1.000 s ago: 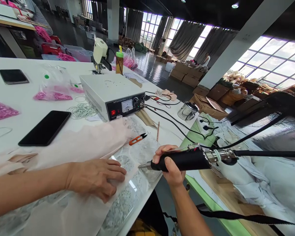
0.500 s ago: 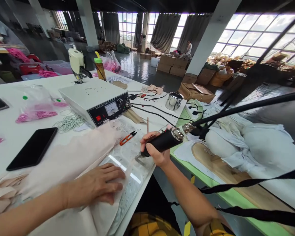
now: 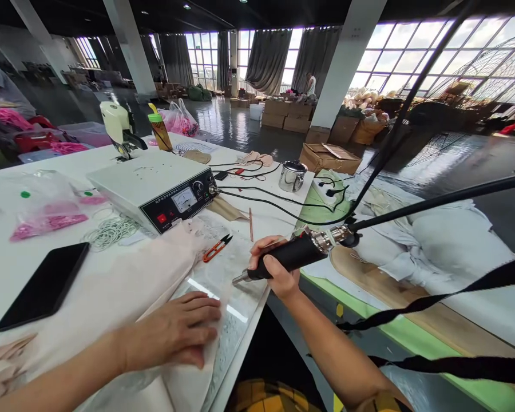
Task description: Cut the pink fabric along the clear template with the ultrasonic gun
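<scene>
My left hand [image 3: 175,329] lies palm down with fingers stretched out on pale pink fabric [image 3: 107,297]. My right hand [image 3: 281,279] is wrapped round a black handheld ultrasonic tool [image 3: 295,252], thumb on top. A cable leads from its metal rear end. The tool's metal tip points down left, close above or on the glossy clear sheet [image 3: 232,337] near the fabric edge; contact cannot be told. Orange thread snips [image 3: 217,248] lie on the sheet beyond my left hand. Behind them stands a control box [image 3: 150,177] with a dial and red switch.
A black phone [image 3: 45,286], a tangle of pale elastic cords [image 3: 115,232] and a bag of pink pieces [image 3: 47,209] lie left. A metal mug [image 3: 292,176] stands near the table's right edge. Cables cross behind the tool. White padded pieces [image 3: 446,240] lie on the right.
The view has turned slightly right. The tool has shifted a little right, and its tip shows more plainly. My left hand stays flat on the fabric.
</scene>
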`<act>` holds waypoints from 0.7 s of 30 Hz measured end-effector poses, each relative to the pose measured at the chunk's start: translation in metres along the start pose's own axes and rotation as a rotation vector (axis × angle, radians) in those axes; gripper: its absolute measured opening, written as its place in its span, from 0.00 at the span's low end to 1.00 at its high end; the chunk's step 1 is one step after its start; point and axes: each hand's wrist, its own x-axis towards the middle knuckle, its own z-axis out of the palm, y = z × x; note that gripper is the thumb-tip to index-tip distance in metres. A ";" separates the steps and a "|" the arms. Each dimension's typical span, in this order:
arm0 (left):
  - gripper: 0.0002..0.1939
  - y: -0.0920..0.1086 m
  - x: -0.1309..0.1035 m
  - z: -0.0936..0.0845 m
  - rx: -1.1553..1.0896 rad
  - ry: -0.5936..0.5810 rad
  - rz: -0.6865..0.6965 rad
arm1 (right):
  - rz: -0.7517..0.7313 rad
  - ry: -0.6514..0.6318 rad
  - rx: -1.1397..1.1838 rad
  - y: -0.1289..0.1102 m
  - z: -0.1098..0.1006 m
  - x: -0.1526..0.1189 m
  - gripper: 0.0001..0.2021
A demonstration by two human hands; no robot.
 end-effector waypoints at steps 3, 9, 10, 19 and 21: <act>0.17 0.000 0.000 0.003 -0.008 0.015 -0.007 | -0.006 -0.001 0.000 0.002 0.004 -0.003 0.14; 0.21 -0.001 -0.003 -0.002 -0.011 0.021 -0.005 | 0.006 -0.024 -0.041 0.003 0.016 -0.004 0.14; 0.22 -0.002 -0.004 -0.003 -0.011 0.021 -0.001 | 0.005 -0.027 -0.049 0.003 0.017 -0.004 0.14; 0.19 -0.009 -0.009 -0.010 -0.039 0.036 0.040 | -0.015 -0.028 -0.090 0.007 0.023 -0.001 0.15; 0.17 -0.010 -0.008 -0.014 -0.047 0.017 0.047 | -0.019 -0.030 -0.090 0.008 0.023 -0.001 0.15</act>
